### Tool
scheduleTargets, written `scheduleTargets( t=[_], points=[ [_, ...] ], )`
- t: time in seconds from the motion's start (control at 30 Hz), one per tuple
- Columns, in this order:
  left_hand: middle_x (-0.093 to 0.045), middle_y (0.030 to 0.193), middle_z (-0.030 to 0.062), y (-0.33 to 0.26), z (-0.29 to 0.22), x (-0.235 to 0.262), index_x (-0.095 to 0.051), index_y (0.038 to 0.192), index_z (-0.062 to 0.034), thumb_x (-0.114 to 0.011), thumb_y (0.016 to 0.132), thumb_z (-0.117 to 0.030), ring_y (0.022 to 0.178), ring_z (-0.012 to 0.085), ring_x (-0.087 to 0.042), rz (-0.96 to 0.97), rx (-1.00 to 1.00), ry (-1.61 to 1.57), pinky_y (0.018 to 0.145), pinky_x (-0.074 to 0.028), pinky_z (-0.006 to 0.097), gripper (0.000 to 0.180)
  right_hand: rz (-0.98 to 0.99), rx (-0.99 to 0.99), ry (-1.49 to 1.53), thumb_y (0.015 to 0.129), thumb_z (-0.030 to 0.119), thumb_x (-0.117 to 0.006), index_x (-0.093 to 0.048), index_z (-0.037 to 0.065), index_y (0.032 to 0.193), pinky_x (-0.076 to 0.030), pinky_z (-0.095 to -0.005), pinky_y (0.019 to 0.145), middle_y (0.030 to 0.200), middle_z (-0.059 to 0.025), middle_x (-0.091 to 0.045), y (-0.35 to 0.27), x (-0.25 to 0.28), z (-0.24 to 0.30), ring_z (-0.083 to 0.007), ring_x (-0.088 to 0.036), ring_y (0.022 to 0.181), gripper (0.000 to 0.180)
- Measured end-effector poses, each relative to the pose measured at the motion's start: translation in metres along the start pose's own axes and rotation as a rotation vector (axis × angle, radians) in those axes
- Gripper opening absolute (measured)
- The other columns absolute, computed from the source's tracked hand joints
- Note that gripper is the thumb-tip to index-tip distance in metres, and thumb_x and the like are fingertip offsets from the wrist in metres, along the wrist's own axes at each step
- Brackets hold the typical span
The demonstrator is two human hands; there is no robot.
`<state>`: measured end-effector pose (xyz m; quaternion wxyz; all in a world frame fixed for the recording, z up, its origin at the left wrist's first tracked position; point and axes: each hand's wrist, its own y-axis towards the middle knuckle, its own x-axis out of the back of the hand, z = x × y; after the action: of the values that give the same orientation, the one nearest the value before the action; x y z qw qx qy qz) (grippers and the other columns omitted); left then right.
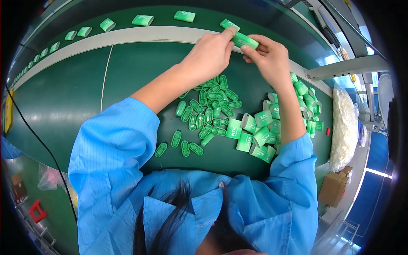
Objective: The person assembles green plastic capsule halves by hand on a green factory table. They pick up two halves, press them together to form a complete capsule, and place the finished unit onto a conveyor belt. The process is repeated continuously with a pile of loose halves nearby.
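one green case (246, 41) is pinched by the right hand (273, 58) at the pale rail (165, 35), the grip of the left hand (210, 53) cannot be told, and a neighbouring case (226, 24) could be knocked askew by a careless finger.

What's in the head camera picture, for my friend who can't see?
A bare left hand and right hand meet above a long pale rail, the right pinching a shiny green flattened casing. On the dark green table lie small green oval pieces, with hollow green casings piled to their right. Beyond the rail, more green casings run leftward in a row.
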<state>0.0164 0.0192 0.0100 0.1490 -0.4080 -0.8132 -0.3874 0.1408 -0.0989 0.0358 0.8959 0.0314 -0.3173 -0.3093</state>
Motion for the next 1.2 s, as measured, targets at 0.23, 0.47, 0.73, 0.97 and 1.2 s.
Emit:
scheduleTargets(
  t=[0.23,0.47,0.73,0.97,1.2],
  points=[
    [-0.061,0.085,0.0266,-0.012,0.017,-0.002,-0.038,0.124,0.0059,-0.054,0.085,-0.009,0.077,0.0415,-0.061,0.062,0.084,0.173,0.069,-0.049,0.047,0.045,0.038,-0.001,-0.09,0.077,0.012,-0.069,-0.062,-0.004,0.1,-0.05,-0.0242,0.058,0.072,-0.0077,-0.066,0.002,-0.018,-0.004,-0.0116,-0.062,0.062,0.029],
    [-0.056,0.105,0.0164,-0.003,0.012,0.011,-0.059,0.106,0.0012,-0.066,0.079,-0.023,0.093,0.0328,-0.057,0.1,0.08,0.388,0.079,-0.047,0.041,0.037,0.04,-0.345,-0.2,0.071,0.028,-0.075,-0.064,-0.002,0.102,-0.047,-0.0261,0.059,0.078,-0.0052,-0.063,0.075,0.029,-0.082,-0.012,-0.06,0.064,0.045],
    [-0.06,0.091,0.0121,-0.017,0.009,-0.006,-0.064,0.096,-0.0039,-0.07,0.074,-0.019,0.086,0.0306,-0.059,0.231,0.074,0.342,0.076,-0.048,0.041,0.027,0.154,-0.055,-0.531,0.069,0.027,-0.072,-0.065,0.003,0.104,-0.049,-0.0317,0.076,0.092,-0.0094,-0.066,0.037,0.084,-0.066,-0.0219,-0.062,0.077,0.043],
    [-0.058,0.088,0.0101,-0.015,0.004,-0.012,-0.062,0.107,-0.0116,-0.063,0.078,-0.011,0.072,0.022,-0.062,0.197,0.017,0.148,0.067,-0.05,0.033,0.03,0.267,0.032,-0.796,0.068,0.017,-0.07,-0.061,0.001,0.098,-0.047,-0.0326,0.076,0.095,-0.0093,-0.064,-0.044,0.105,-0.065,-0.0224,-0.057,0.083,0.034],
    [-0.061,0.095,0.0066,-0.011,0.004,-0.001,-0.055,0.121,-0.0042,-0.06,0.086,-0.011,0.079,0.0124,-0.063,0.291,0.502,-0.831,0.074,-0.051,0.022,0.035,0.09,-0.16,0.114,0.083,0.013,-0.065,-0.059,0.0,0.095,-0.045,-0.0208,0.067,0.087,-0.0033,-0.062,-0.042,0.036,-0.013,-0.0066,-0.056,0.074,0.019]
  ],
)
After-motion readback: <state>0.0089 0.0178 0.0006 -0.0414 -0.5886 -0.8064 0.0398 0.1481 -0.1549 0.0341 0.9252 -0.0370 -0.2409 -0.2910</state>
